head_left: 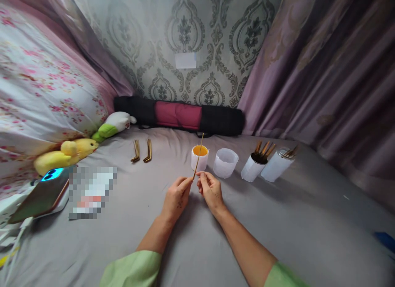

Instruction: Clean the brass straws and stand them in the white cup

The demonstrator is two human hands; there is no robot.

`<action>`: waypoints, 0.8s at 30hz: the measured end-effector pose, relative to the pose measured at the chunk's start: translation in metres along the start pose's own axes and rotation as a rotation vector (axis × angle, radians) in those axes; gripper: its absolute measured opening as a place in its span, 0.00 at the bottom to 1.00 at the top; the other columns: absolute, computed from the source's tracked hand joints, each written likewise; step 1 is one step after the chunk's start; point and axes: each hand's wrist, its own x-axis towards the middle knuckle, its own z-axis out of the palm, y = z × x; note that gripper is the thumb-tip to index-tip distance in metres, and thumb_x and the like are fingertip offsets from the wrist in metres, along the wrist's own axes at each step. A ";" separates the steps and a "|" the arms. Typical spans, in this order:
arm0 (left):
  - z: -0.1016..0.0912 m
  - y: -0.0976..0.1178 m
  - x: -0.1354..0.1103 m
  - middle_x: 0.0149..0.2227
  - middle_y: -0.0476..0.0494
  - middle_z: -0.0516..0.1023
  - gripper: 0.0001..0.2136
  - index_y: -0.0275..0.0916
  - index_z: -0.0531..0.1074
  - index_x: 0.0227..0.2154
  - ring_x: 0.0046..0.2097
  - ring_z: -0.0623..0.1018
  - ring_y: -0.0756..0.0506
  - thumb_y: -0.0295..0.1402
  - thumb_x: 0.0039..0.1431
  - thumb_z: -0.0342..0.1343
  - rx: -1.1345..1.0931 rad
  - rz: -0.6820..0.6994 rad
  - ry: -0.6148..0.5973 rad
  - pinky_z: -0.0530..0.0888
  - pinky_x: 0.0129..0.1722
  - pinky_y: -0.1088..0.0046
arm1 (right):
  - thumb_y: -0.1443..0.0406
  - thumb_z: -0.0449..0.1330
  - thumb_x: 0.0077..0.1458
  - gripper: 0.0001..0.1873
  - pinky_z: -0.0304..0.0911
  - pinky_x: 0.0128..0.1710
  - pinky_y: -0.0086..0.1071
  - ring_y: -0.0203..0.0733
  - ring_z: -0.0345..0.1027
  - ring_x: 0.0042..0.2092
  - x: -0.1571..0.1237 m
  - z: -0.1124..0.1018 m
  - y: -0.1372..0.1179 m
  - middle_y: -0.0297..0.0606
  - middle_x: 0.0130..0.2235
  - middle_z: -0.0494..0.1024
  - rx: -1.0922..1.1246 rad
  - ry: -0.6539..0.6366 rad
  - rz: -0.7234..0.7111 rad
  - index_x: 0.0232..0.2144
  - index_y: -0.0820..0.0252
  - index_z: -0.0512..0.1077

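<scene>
A thin golden stick point(200, 152) rises from between my hands, tilted slightly right at its upper end. My left hand point(177, 199) pinches its lower end between thumb and fingers. Close beside it, my right hand point(210, 192) is closed, its thumb and index fingertip meeting at the stick's lower part. Just behind the stick stands a white-wrapped cup with a yellow inside point(199, 162). To its right is a translucent white cup point(226, 163). Further right, a white-wrapped container point(252, 171) and a white-wrapped jar point(274, 169) hold several brownish sticks.
Two small bundles of bent golden straws, one left point(135, 152) and one right point(148, 151), lie on the grey sheet point(138, 229). Plush toys point(77, 150), a phone point(40, 196) and a blurred packet point(92, 192) are at left. A black-and-maroon roll bag point(177, 115) lines the wall.
</scene>
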 end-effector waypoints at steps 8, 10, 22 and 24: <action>0.000 0.001 -0.002 0.39 0.41 0.71 0.14 0.41 0.69 0.44 0.39 0.72 0.48 0.30 0.60 0.40 0.131 0.065 -0.104 0.67 0.39 0.75 | 0.51 0.51 0.52 0.21 0.50 0.15 0.21 0.27 0.53 0.19 0.001 -0.002 -0.003 0.30 0.22 0.63 0.051 0.026 0.009 0.37 0.62 0.69; 0.000 0.002 -0.001 0.38 0.41 0.71 0.14 0.40 0.70 0.42 0.38 0.72 0.48 0.29 0.60 0.40 0.167 0.069 -0.130 0.67 0.38 0.75 | 0.50 0.51 0.52 0.22 0.50 0.15 0.22 0.27 0.53 0.19 0.001 -0.002 -0.004 0.30 0.22 0.63 0.063 0.028 0.009 0.36 0.62 0.69; 0.004 0.000 -0.002 0.32 0.43 0.69 0.14 0.40 0.72 0.38 0.34 0.70 0.50 0.31 0.61 0.40 0.135 0.039 -0.146 0.66 0.35 0.76 | 0.51 0.56 0.48 0.22 0.50 0.15 0.21 0.27 0.53 0.19 0.002 -0.002 -0.001 0.30 0.22 0.63 0.009 0.046 0.067 0.36 0.63 0.69; 0.004 0.000 -0.002 0.32 0.43 0.69 0.14 0.40 0.72 0.37 0.34 0.69 0.50 0.32 0.61 0.40 0.100 0.021 -0.121 0.66 0.35 0.76 | 0.51 0.56 0.47 0.23 0.51 0.15 0.21 0.27 0.53 0.20 0.002 -0.002 0.000 0.31 0.23 0.64 -0.027 0.053 0.072 0.36 0.64 0.69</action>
